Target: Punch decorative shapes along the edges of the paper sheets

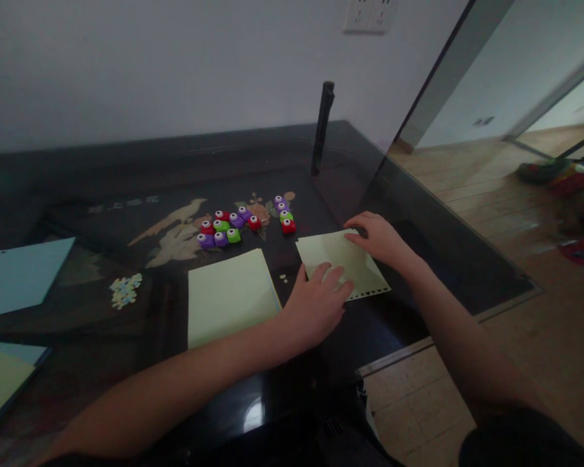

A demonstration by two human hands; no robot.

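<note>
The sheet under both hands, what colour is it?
Pale yellow-green sheet, with a scalloped near edge; head view.

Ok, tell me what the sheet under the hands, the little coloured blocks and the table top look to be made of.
Sheet: thin pale yellow-green paper, matte; it lies flat, with a scalloped near edge. Both the left hand and the right hand press on it.
Coloured blocks: probably glossy moulded plastic, in red, purple and green.
Table top: dark, glossy, likely glass or lacquer; it mirrors light.

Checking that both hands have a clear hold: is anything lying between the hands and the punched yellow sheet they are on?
Nothing visible does. The left hand lies flat on the punched yellow sheet, and the right hand presses its far corner. The small punches and the yellow pad sit apart from it.
</note>
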